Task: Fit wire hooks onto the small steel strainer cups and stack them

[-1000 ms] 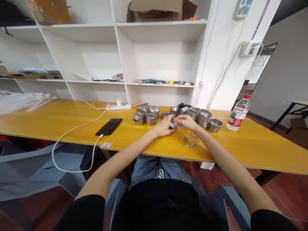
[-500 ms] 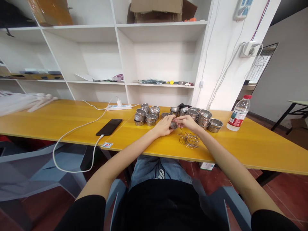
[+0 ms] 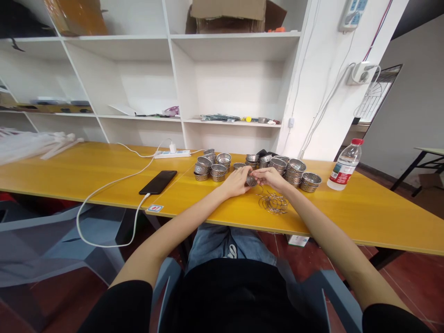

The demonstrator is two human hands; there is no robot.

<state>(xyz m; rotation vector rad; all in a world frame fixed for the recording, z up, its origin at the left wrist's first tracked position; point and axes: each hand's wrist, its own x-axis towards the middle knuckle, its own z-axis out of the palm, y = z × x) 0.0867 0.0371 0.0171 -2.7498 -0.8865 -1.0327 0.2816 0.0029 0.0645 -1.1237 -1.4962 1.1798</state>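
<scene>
My left hand (image 3: pixel 238 182) is closed around a small perforated metal strainer cup (image 3: pixel 251 181), held tilted just above the table. The fingers of my right hand (image 3: pixel 268 177) are pinched together at the cup's upper right edge; what lies between the fingertips is too small to make out. Below my right hand, a loose heap of thin bent metal wires (image 3: pixel 273 202) rests on the table. Behind both hands stand several more perforated metal cups, some stacked, with one group (image 3: pixel 218 172) to the left and another (image 3: pixel 294 169) to the right.
On the yellow table (image 3: pixel 194 203), a black phone (image 3: pixel 158 182) with a white cable lies at left. A power strip (image 3: pixel 172 154) sits at the back. A clear bottle with a red cap (image 3: pixel 345 164) stands at right. White shelves (image 3: pixel 236 78) rise behind the table.
The strainer cup has turned slightly in my left hand. My right fingertips stay at its edge with only small movements. The wire heap lies as before.
</scene>
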